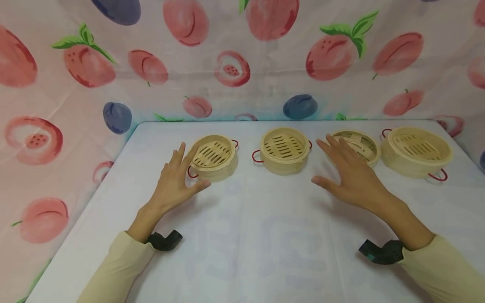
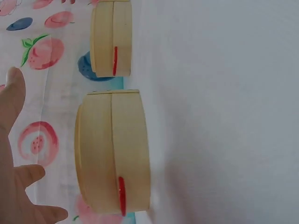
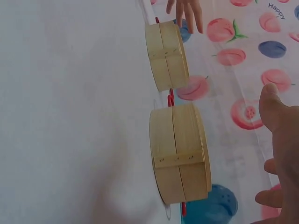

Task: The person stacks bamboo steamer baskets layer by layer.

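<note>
My left hand (image 1: 172,185) hovers with fingers spread in front of the leftmost bamboo steamer basket (image 1: 227,170), which has a slatted inside and red handles; the fingers overlap its left edge in the head view. My right hand (image 1: 356,179) is also spread and holds nothing. Its fingertips overlap a bamboo steamer lid (image 1: 365,145) with a woven top. Between the hands stands a second steamer basket (image 1: 284,166). In the left wrist view the nearer basket (image 2: 112,154) sits beside my hand (image 2: 9,135); in the right wrist view a basket (image 3: 180,154) sits beside the other hand (image 3: 287,149).
A larger steamer basket (image 1: 409,162) with red handles stands at the far right, right beside the lid. The white table (image 1: 265,244) runs back to a fruit-print cloth (image 1: 265,84). Each wrist wears a black camera mount (image 1: 382,252).
</note>
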`<action>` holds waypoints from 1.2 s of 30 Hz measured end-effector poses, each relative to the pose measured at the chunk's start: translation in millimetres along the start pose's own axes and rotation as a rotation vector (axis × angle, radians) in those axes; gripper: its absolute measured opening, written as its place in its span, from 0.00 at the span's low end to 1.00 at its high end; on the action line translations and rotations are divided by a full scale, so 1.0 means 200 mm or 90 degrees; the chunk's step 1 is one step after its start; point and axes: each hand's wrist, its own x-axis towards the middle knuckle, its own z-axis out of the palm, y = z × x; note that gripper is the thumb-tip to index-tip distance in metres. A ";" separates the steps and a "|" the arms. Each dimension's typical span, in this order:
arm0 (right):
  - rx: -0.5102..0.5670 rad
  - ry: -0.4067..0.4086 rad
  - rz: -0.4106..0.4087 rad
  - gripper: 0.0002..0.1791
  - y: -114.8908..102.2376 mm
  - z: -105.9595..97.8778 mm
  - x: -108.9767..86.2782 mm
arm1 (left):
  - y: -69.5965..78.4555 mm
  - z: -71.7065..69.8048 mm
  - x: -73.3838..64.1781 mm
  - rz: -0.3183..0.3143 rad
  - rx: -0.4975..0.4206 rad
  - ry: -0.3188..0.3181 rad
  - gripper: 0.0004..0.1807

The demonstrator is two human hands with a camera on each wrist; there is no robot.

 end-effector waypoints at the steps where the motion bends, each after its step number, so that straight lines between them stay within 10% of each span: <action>1: 0.000 0.005 -0.007 0.49 -0.01 0.01 0.01 | -0.01 0.01 0.00 -0.002 -0.004 0.003 0.52; 16: 0.064 0.073 -0.097 0.45 -0.12 0.09 0.09 | -0.03 0.09 0.03 -0.093 -0.094 0.013 0.47; 25: 0.077 0.118 -0.157 0.45 -0.14 0.14 0.12 | -0.07 0.13 0.05 -0.032 -0.163 0.080 0.42; 36: 0.132 0.109 -0.161 0.41 -0.18 0.17 0.16 | -0.06 0.19 0.05 -0.059 -0.201 0.141 0.38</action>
